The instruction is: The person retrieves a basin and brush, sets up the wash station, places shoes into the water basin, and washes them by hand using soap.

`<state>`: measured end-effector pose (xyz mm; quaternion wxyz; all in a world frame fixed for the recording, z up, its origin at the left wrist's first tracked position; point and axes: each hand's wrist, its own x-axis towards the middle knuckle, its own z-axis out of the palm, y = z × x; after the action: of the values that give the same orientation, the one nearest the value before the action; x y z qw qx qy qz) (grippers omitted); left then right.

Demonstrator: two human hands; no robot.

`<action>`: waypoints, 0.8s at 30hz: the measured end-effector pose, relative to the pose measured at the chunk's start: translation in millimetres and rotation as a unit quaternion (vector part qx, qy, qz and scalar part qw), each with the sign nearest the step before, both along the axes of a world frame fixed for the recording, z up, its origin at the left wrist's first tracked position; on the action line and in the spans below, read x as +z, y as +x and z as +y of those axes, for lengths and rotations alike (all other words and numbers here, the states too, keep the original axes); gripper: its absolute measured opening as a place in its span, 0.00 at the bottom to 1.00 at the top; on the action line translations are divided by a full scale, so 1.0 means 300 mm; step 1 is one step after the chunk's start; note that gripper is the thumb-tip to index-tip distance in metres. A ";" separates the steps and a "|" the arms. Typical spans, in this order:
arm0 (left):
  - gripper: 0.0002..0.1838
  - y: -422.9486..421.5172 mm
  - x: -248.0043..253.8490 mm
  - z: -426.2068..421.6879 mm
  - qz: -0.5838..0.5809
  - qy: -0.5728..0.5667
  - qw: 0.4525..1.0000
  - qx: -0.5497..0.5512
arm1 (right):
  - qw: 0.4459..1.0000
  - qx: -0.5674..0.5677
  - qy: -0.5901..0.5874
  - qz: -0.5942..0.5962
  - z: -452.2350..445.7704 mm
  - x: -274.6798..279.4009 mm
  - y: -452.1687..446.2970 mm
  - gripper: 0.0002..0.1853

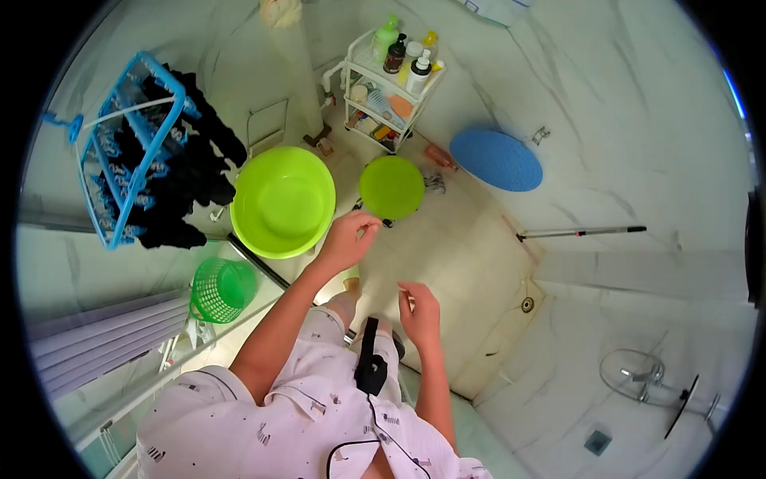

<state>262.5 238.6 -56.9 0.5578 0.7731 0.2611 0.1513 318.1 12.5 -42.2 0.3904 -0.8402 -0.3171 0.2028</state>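
Observation:
My left hand [351,239] hangs in the air over the floor, its fingers loosely bent with a small gap at the thumb. I see nothing in it. Nearest to it are a large lime-green basin [285,203] on the left and a round green stool [391,188] just beyond. Lower and to the right, my right hand [420,314] is half curled above the tiles, thumb apart from the fingers, also with nothing visible in it. A black strap [369,355] with a small dark device hangs at my front, between my forearms.
A blue drying rack [136,152] with black clothes hangs left, above a green basket [223,290]. Ahead stands a white shelf cart [395,80] with bottles. A blue oval tub [496,160] and a long-handled pole [582,232] are by the right wall, with shower fittings [642,375] nearer.

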 end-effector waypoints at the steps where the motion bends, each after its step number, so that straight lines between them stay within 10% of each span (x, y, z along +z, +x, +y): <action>1: 0.08 0.040 0.035 0.118 0.008 0.024 1.000 0.012 | 0.999 0.029 0.023 -0.014 0.137 -0.012 0.065 0.10; 11: 0.07 0.274 -0.097 0.580 0.053 0.026 0.991 0.119 | 0.992 0.102 0.039 0.067 0.816 -0.227 0.544 0.11; 24: 0.08 0.854 -1.065 0.988 0.051 -0.070 0.957 0.278 | 0.978 0.187 0.015 -0.089 1.621 -1.397 1.219 0.14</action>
<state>518.8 535.1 -376.4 0.5321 0.6361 0.5038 0.2419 683.7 498.7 -461.1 0.3286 -0.7745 -0.5052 0.1922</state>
